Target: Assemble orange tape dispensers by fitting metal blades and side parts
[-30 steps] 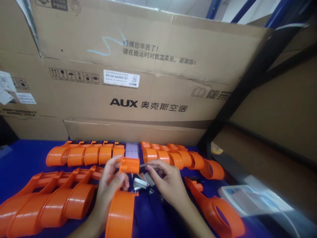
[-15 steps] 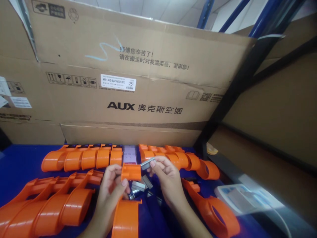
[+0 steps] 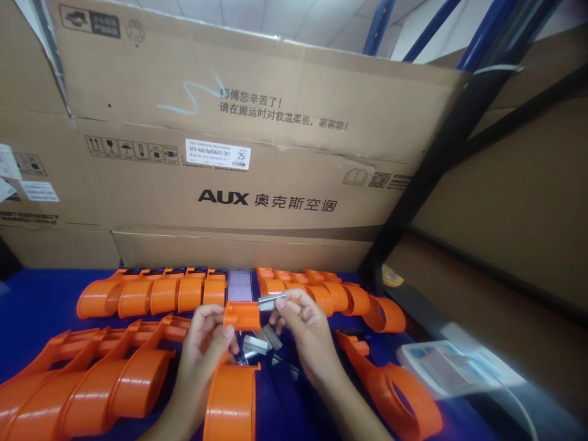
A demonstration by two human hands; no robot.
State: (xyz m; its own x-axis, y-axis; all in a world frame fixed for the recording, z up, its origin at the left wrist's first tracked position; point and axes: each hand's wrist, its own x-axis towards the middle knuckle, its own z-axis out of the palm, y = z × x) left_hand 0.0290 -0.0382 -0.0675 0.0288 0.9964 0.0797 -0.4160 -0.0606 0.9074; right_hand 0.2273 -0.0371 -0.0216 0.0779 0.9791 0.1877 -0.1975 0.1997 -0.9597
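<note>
My left hand (image 3: pixel 206 343) is closed around the neck of an orange plastic tape dispenser (image 3: pixel 232 401). Its flat end points up and its round body hangs toward me. Between the thumb and fingers of my right hand (image 3: pixel 305 321) is a short metal strip (image 3: pixel 272 301) with a bent profile. The strip's left end meets or nearly meets the upper right edge of the dispenser's flat end; whether it sits inside cannot be made out. Several loose metal strips (image 3: pixel 255 345) lie below and between my hands on the blue surface.
Orange dispensers stand in rows at back left (image 3: pixel 138 297), front left (image 3: pixel 92 386) and back right (image 3: pixel 337 294). Another dispenser (image 3: pixel 404 398) lies at right, near a white-and-blue box (image 3: pixel 441 367) with a cable. A phone (image 3: pixel 239 285) stands at the back before a large cardboard panel (image 3: pixel 275 165).
The metal strip in my right hand has turned flatter and lines up more closely with the dispenser's edge. My left hand keeps its hold; the view has shifted slightly.
</note>
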